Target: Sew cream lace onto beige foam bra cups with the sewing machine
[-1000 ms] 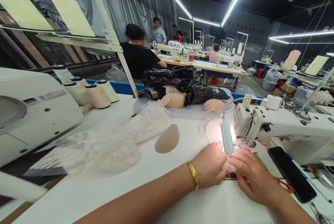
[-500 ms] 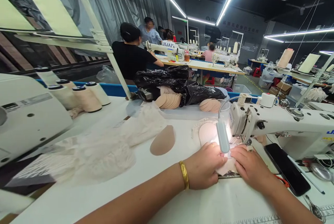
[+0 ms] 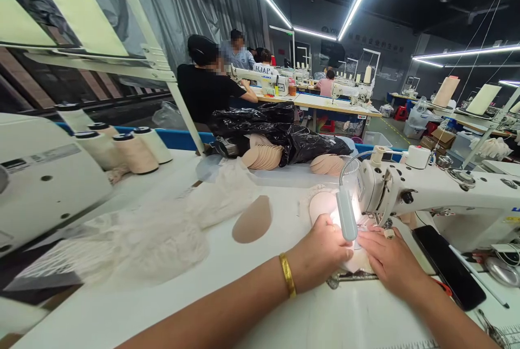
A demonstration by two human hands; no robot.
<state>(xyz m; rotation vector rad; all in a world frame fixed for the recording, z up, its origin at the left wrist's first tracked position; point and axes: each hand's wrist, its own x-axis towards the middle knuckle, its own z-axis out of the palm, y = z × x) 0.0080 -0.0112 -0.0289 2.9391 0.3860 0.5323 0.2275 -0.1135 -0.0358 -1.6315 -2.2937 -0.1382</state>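
Note:
A pale pink bra piece with a rounded cup (image 3: 320, 205) and lacy edge lies under the sewing machine (image 3: 406, 186). My left hand (image 3: 325, 251), wearing a gold bangle, is closed on the near left part of the pale fabric (image 3: 355, 266). On the other side my right hand (image 3: 392, 259) lies flat on the same fabric, fingers stretched toward the needle area. A grey lamp (image 3: 346, 213) on a bendy neck lights the spot and hides part of the cloth and of my left fingertips. Left of my hands lies a loose beige cup pad (image 3: 252, 220).
Sheer cream lace (image 3: 162, 240) spreads over the left of the table. Thread cones (image 3: 134, 154) stand behind it. Stacked beige pads (image 3: 264, 157) and a black plastic bag (image 3: 284, 127) sit at the back. A phone (image 3: 449, 267) lies right of my right hand. A co-worker (image 3: 203, 83) sits beyond.
My left hand has risen slightly and its fingers have curled in more, baring a small metal part below it. My right hand has shifted slightly left over the fabric.

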